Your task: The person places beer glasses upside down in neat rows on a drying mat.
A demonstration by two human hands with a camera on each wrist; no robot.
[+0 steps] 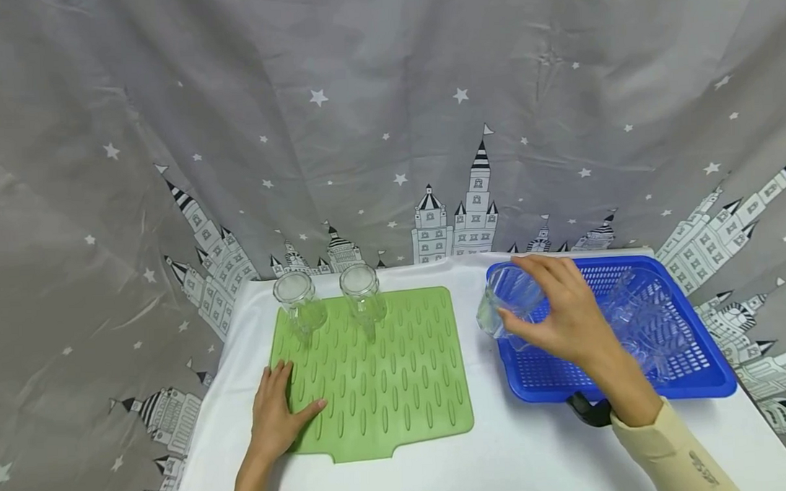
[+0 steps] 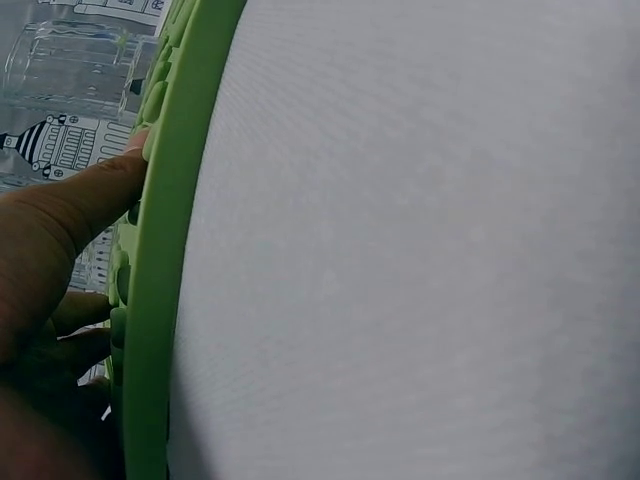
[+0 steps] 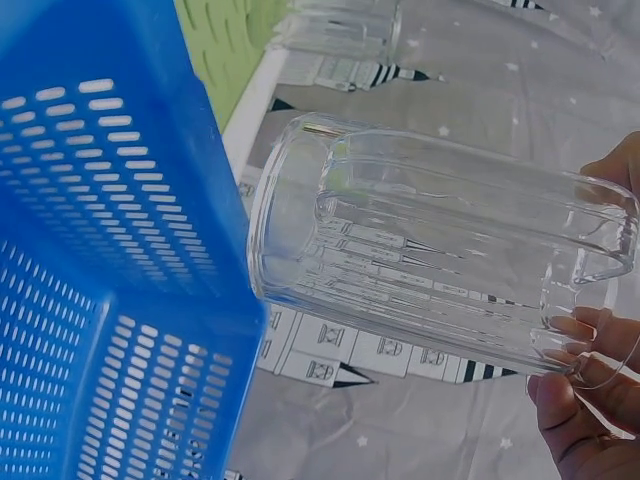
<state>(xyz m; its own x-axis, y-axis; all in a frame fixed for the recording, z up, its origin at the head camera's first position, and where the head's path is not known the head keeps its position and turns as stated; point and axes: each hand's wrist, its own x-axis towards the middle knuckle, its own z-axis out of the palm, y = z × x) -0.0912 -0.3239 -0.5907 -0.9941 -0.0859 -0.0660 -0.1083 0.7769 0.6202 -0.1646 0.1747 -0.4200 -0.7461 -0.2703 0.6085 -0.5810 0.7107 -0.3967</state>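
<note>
My right hand (image 1: 567, 315) grips a clear glass mug (image 1: 508, 299) over the left rim of the blue basket (image 1: 622, 394). In the right wrist view, the fingers and thumb hold one end of the mug (image 3: 430, 240), whose other end is close to the basket wall (image 3: 150, 190). My left hand (image 1: 275, 416) rests on the left edge of the green ridged mat (image 1: 385, 390), fingers and thumb spread. Two clear glass mugs (image 1: 300, 306) (image 1: 364, 297) stand side by side along the mat's far edge.
Several more clear glasses (image 1: 646, 327) lie in the right part of the basket. White cloth (image 1: 453, 467) covers the table. Behind it hangs a grey curtain (image 1: 360, 59) printed with castles and stars. A black object (image 1: 590, 410) shows beside my right wrist.
</note>
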